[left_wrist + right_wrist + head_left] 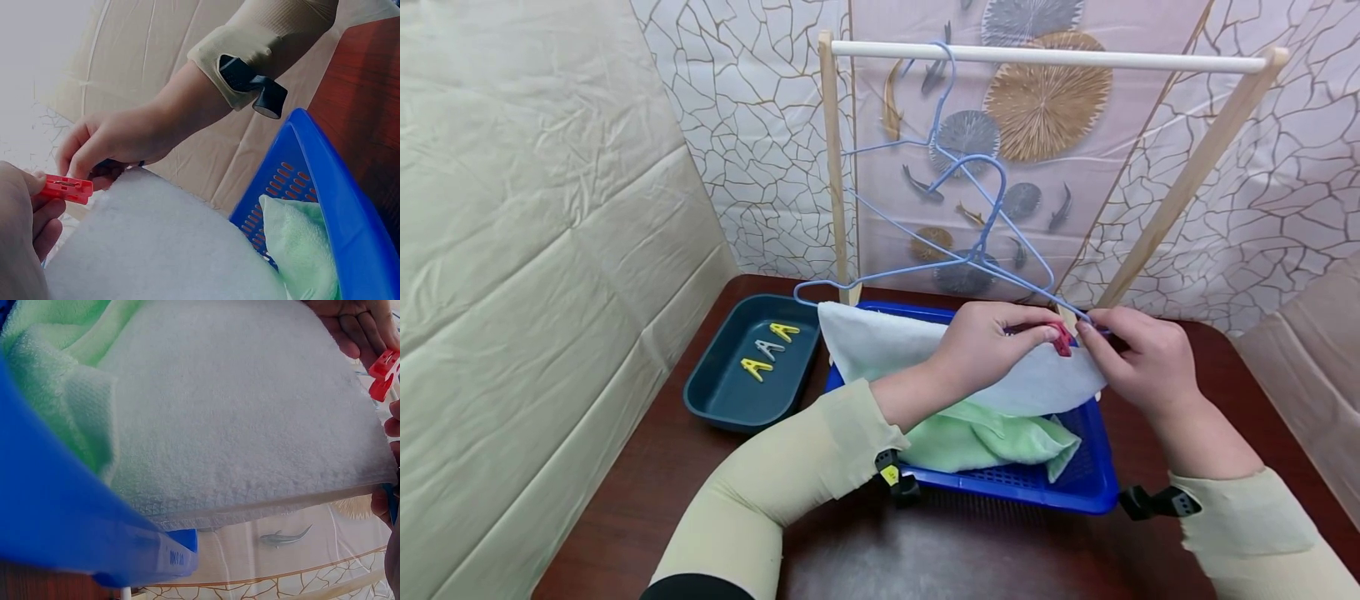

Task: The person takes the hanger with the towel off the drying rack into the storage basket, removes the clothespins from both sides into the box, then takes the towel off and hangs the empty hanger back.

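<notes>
A white towel (880, 342) hangs from the lower bar of a blue clothes hanger (985, 250) over a blue basket. My left hand (973, 346) pinches a red clothespin (1062, 340) near the towel's top edge, at the hanger's right side. My right hand (1150, 358) grips the right end of the hanger together with the towel's corner. In the left wrist view the red clothespin (65, 187) lies between thumb and fingers, close to my right hand (119, 147). The right wrist view shows the red clothespin (384, 372) beside the towel's edge (250, 412).
A light green towel (992, 437) lies in the blue basket (1093, 479). To the left, a dark teal tray (718, 400) holds two yellow clothespins (756, 368) and a grey one (769, 348). Behind stands a rack with a white rail (1075, 58), bearing another blue hanger (940, 100).
</notes>
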Available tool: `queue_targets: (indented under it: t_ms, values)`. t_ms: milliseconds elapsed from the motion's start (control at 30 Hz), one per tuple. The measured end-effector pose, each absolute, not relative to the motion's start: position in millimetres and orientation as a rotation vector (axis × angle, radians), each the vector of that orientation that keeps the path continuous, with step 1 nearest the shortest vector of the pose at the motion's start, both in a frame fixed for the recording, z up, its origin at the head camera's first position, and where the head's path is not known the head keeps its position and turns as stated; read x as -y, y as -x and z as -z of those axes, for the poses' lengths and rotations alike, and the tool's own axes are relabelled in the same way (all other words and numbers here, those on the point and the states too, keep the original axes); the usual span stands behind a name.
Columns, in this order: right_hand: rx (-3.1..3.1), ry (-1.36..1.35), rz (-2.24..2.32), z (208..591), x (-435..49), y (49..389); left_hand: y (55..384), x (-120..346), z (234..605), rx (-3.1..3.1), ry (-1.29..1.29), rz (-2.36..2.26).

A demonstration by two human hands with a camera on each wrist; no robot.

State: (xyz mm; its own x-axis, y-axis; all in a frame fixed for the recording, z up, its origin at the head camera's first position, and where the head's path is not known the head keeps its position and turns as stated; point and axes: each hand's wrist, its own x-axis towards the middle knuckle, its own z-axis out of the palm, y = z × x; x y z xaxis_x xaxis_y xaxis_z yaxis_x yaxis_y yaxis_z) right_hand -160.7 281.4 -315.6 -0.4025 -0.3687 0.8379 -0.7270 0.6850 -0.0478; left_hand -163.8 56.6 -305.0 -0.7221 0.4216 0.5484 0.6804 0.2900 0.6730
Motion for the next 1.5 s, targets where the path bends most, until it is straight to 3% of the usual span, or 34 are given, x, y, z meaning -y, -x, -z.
queue_targets:
  t_ms: [567,1500]
  values:
    - [2.038,-0.851,-0.519,318,-282,161,159,-32,307,2.446,1.156,1.212]
    - [2.018,-0.825,-0.535,322,-280,160,151,14,315,2.439,1.059,1.144]
